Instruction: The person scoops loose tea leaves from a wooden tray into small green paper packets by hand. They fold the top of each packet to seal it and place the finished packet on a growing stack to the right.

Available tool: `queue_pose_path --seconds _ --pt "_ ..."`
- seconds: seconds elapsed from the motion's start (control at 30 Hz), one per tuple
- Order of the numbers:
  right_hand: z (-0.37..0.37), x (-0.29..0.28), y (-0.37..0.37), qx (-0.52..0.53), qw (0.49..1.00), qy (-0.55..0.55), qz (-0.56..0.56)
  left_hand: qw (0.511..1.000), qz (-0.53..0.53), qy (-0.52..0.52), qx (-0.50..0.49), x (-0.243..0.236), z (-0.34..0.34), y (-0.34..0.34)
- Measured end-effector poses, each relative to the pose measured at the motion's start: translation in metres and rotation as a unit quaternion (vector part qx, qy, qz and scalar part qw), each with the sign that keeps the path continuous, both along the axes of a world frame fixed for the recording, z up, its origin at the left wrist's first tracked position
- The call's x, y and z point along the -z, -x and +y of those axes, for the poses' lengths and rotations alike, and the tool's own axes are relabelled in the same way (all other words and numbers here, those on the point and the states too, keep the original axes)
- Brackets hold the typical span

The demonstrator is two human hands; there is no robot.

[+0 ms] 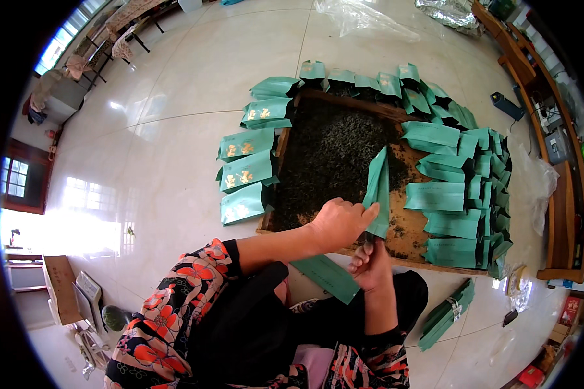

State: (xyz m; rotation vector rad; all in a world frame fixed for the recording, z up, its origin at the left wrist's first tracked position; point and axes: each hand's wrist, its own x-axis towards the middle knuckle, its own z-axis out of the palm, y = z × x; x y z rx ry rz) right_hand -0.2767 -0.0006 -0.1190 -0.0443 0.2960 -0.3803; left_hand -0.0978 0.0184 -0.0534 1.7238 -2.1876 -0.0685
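Note:
My left hand (337,223) grips the side of an upright, narrow green bag (377,178) over the front of the wooden tray. My right hand (371,266) has its fingers curled at that bag's lower end. Another flat green bag (319,277) lies beside my right hand, over my lap. The tray (344,97) holds dark dried leaves (324,149) heaped across much of its bottom, with bare board at the right. Several green bags (246,168) stand along its left side, and others line the back and crowd the right side (435,198).
A bundle of flat green bags (446,314) lies on the tiled floor at right. Clear plastic sheeting (350,16) and crumpled foil (444,13) lie behind. A long wooden bench (555,214) runs along the right; a cardboard box (58,288) stands at left.

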Motion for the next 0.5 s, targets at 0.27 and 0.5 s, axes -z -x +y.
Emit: queue_pose_path --seconds 0.27,0.5 --pt "-0.001 -0.014 -0.015 0.203 0.966 -0.060 0.148 0.999 -0.011 -0.038 -0.006 0.022 0.005 0.016" --pt "-0.011 0.030 -0.044 0.259 0.889 0.210 0.313 0.997 0.050 -0.057 -0.006 0.007 0.002 0.029"
